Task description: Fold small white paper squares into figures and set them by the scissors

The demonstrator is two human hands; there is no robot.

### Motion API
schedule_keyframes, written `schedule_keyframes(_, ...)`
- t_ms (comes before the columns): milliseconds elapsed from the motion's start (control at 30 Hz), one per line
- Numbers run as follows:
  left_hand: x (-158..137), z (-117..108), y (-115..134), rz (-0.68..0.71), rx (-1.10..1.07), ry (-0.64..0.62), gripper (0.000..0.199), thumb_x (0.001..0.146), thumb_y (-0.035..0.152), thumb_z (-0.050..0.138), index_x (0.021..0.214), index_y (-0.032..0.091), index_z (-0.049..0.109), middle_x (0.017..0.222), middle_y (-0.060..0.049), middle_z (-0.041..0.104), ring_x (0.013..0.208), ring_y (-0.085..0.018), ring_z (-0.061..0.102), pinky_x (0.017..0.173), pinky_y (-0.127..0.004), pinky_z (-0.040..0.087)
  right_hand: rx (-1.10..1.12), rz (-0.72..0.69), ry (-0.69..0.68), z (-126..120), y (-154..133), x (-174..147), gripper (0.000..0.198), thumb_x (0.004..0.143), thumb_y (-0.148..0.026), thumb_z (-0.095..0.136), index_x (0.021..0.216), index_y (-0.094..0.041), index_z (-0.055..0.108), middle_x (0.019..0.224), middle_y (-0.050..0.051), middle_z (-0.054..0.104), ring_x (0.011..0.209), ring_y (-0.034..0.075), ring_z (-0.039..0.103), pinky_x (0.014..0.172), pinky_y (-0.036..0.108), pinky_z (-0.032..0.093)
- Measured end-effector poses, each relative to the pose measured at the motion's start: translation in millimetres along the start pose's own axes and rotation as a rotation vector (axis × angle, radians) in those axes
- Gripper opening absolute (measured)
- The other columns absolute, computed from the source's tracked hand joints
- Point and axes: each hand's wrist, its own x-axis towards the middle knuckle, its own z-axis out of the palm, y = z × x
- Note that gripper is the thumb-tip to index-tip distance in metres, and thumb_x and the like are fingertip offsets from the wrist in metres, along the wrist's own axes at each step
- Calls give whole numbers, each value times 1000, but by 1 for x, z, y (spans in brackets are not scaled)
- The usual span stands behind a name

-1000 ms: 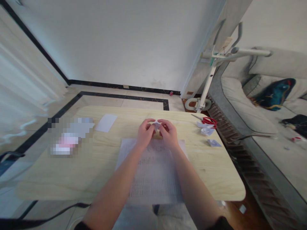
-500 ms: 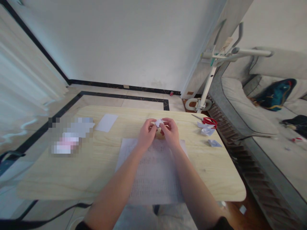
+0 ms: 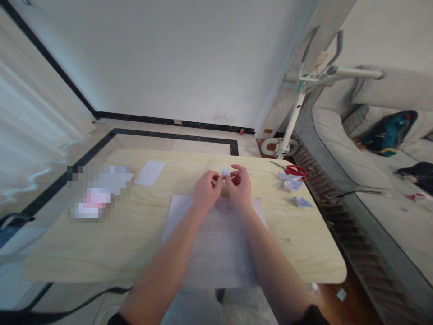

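Far-middle over the table [image 3: 313, 253], the left hand [image 3: 207, 187] pinches the small paper [image 3: 226, 172]; the right hand [image 3: 241, 186] touches it, its grip unclear to me. I judge it light, easily creased, best held by its edges.

You handle small white folded paper piece [image 3: 226, 172]: matt, creased. Your large grey-white printed sheet [image 3: 219, 257]: paper, matt, thin-looking. Your pale yellow round-cornered tabletop [image 3: 135, 243]: wood-grained, smooth, faint sheen. Your red-handled scissors [image 3: 287, 168]: metal blade, smooth plastic-looking handles. You also see grey padded sofa [image 3: 352, 153]: matt cloth; long white curtain [image 3: 30, 104]: cloth, softly folded; pale floor tiles [image 3: 192, 146]: smooth, glossy.
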Motion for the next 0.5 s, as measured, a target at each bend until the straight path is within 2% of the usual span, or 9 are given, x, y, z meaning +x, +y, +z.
schedule_keyframes(133, 0, 3, -5, 62, 52, 19, 11, 87, 25, 49, 87, 19, 58, 88, -5, 63, 68, -13, 59, 71, -27, 45, -27, -29, 0, 0, 1, -1, 33, 76, -24, 58, 108, -23, 53, 77, -2, 55, 57, 11, 49, 55, 26, 41)
schedule_keyframes(500, 2, 4, -8, 52, -21, -32, 15, 89, 26, 48, 91, 18, 60, 88, -6, 66, 73, -16, 61, 73, -28, 46, -62, 36, -23, 0, 8, 2, 34, 72, -24, 60, 105, -21, 55, 79, -1, 55, 62, 12, 51, 57, 27, 44)
